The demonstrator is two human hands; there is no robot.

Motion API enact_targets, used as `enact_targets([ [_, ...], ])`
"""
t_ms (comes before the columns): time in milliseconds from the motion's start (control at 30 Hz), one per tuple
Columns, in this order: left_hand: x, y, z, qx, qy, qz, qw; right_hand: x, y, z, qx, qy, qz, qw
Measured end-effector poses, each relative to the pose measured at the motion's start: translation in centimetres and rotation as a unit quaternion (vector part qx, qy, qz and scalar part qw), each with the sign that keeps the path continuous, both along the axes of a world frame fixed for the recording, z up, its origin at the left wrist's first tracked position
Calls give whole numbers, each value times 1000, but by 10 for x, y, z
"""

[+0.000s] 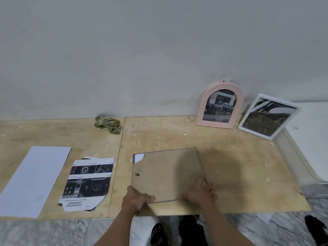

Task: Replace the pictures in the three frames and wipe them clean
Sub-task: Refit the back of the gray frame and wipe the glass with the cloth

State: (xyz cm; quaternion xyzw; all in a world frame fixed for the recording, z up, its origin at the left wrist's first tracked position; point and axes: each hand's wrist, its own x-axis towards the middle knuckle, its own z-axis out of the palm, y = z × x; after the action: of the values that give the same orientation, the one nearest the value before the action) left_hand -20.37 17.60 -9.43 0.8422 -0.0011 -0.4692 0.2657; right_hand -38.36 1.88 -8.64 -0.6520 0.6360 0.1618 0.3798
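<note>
The frame under your hands lies face down on the plywood worktop, near its front edge, with the brown backing board up; that board has a broken corner at 10 o'clock where white paper shows through, and a small metal hanger sits at 9 o'clock. Judge it a light, flat, stiff thing with a thin dark rim, and probably a glass pane underneath, so treat it as fragile: lift it by two opposite edges, never by the chipped backing, which looks thin and likely to flex or snap further. Your left hand curls round the frame's 7 o'clock corner, thumb on top of the backing, a real grip on the edge. Your right hand lies with fingers spread and fairly straight, pressing down near the 5 o'clock corner, holding nothing. Moving outward, at 9 o'clock of the frame lies a printed car brochure page, cut to an arch at its near end, and further left a plain white sheet. At 11 o'clock, against the wall, sits a crumpled green cloth, soft and easy to bunch for wiping. At 1 o'clock a pink arched frame leans on the wall with a truck picture in it, and beside it a white rectangular frame leans tilted.
</note>
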Motion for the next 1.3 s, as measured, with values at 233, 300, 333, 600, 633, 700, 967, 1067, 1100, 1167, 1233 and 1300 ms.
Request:
enact_targets([
  [233, 2, -4, 2, 18, -14, -12, 1000, 3, 3, -1, 7, 23, 20, 1000],
  [300, 2, -4, 2, 17, -17, -9, 1000, 4, 4, -1, 0, 27, 28, 999],
  [333, 2, -4, 1, 17, -19, -11, 1000, 4, 5, -2, -5, 29, 32, 999],
  [600, -2, 1, -5, 15, -20, -11, 1000, 8, 8, 1, -40, 63, 55, 996],
  [633, -3, 1, -6, 15, -20, -10, 1000, 8, 8, 0, -44, 65, 57, 995],
  [700, -3, 2, -8, 19, -20, -8, 1000, 9, 8, -2, -50, 70, 59, 995],
  [967, -19, -7, 3, 148, -215, -126, 957, 16, 23, -4, -98, 80, 103, 987],
  [1067, -28, -18, 8, 139, -345, -239, 897, 18, 16, -6, -114, 50, 167, 978],
  [1100, -29, -21, 4, 105, -353, -271, 889, 21, 13, -7, -111, 36, 188, 975],
  [1167, -29, -24, -3, 62, -344, -313, 883, 27, 10, -9, -96, 16, 222, 970],
  [1233, -27, -27, -9, 62, -337, -316, 885, 33, 9, -10, -83, 8, 218, 972],
  [1300, -25, -28, -12, 65, -334, -312, 887, 37, 9, -11, -91, 10, 204, 975],
])
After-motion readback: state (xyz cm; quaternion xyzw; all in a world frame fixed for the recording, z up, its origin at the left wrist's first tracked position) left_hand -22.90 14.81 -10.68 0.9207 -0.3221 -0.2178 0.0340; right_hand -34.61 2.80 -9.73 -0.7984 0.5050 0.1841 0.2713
